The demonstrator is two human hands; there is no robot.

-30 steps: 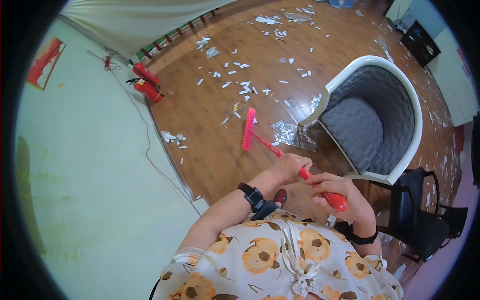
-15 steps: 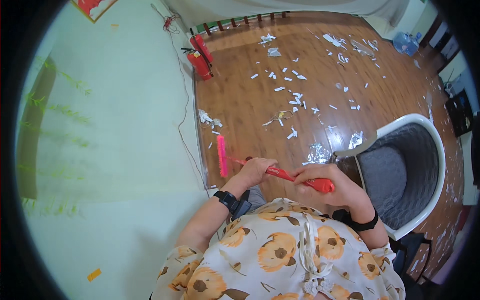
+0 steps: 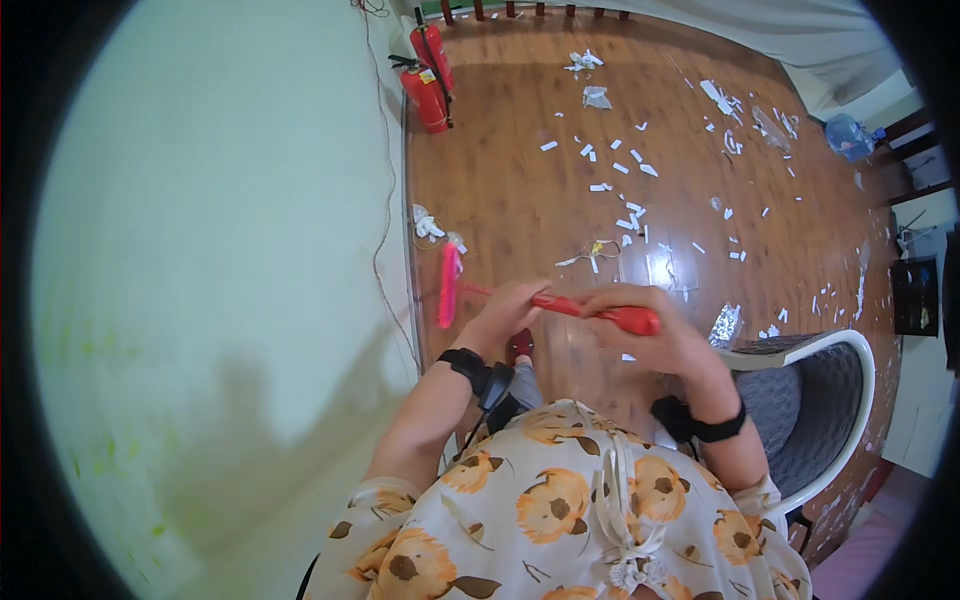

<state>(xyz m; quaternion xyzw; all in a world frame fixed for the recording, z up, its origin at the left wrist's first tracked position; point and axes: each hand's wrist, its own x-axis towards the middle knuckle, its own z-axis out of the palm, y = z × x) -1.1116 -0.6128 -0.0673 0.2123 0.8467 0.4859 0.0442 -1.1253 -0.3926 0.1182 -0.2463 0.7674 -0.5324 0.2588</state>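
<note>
A pale green wall (image 3: 220, 200) rises along my left, and the brown wood-plank floor (image 3: 500, 190) spreads out from its foot. A hanging white cloth (image 3: 800, 30) crosses the far side. To my right stands a rounded armchair (image 3: 787, 400) with a white frame and grey quilted lining. My floral top (image 3: 560, 500) fills the near edge of my view. The broom is slanted in front of me, its red handle (image 3: 565, 304) across my body and its pink bristle head (image 3: 448, 285) out to my left, near the wall. Two red fire extinguishers (image 3: 425, 98) stand side by side against that wall, farther along, and a large blue water bottle (image 3: 848, 137) is at the far right. My left hand (image 3: 508, 312) is closed around the handle on the side toward the bristles; my right hand (image 3: 650, 335) grips it near the thick butt end. A dark red shoe (image 3: 521, 342) shows below my left hand. Just beyond the bristles lies a crumpled white clump (image 3: 426, 222), and small white paper strips (image 3: 621, 168) are scattered across the planks
</note>
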